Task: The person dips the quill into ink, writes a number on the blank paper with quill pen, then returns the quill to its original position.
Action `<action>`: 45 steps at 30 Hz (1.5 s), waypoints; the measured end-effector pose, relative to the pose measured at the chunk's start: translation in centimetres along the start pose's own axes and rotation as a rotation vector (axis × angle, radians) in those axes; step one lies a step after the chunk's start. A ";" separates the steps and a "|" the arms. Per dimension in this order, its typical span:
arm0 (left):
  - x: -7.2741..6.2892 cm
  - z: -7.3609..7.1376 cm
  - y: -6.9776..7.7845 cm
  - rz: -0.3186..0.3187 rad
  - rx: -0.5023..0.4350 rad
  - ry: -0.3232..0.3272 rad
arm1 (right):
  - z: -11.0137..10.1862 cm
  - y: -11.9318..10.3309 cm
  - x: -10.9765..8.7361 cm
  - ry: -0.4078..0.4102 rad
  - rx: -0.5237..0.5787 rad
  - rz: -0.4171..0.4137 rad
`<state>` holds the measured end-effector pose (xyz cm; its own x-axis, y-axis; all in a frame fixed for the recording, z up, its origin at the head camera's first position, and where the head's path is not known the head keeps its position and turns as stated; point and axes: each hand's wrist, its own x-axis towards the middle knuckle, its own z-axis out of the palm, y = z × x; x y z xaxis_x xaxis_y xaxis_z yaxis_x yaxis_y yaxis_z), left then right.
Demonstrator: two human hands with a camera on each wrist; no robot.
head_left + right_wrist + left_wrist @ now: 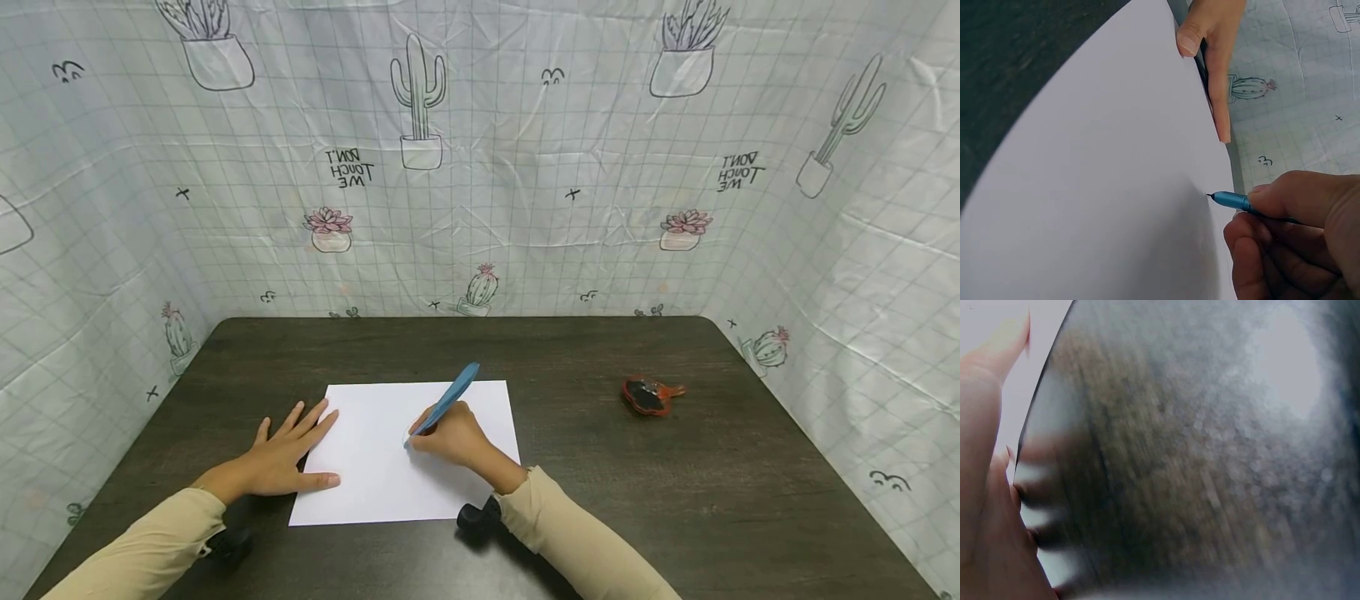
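Note:
A white sheet of paper (360, 492) lies on the dark wooden table. My left hand (281, 458) rests flat at its left edge, fingers spread, with the thumb and fingertips on the sheet. My right hand (453, 435) pinches a blue pen (452, 395) over the middle of the paper. The pen leans up to the right, with its broad upper end above the hand. In the right wrist view, the dark tip of the pen (1229, 199) is right at the paper surface. A faint curved line shows beside the tip in the head view.
Right of the paper, a small red-rimmed object with a black face and a short stem (648, 396) lies on the table (585, 467). A white grid-patterned curtain with cactus drawings (517, 167) surrounds the back and sides. A black wrist camera (477, 518) sits under the right sleeve.

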<state>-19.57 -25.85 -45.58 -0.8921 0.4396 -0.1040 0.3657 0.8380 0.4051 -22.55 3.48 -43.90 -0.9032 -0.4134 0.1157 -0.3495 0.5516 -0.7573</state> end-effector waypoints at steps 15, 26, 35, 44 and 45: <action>0.0 0.1 -0.2 0.002 0.013 0.010 | -0.9 0.1 -1.3 -0.025 -0.012 0.001; 0.0 0.1 -0.1 0.005 -0.002 0.003 | -1.6 0.5 -1.7 -0.029 -0.036 0.020; 0.1 0.1 -0.3 -0.002 0.010 -0.002 | -2.1 1.0 -2.1 -0.008 -0.039 0.038; 0.0 0.1 -0.3 0.001 0.006 0.000 | -2.5 1.5 -2.3 0.042 -0.029 0.036; 0.0 0.1 -0.3 0.002 0.008 0.001 | -2.5 1.6 -2.3 0.049 -0.027 0.038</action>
<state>-19.70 -26.08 -45.86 -0.8915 0.4412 -0.1027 0.3697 0.8397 0.3979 -21.70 7.13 -43.75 -0.9269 -0.3559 0.1189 -0.3205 0.5861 -0.7441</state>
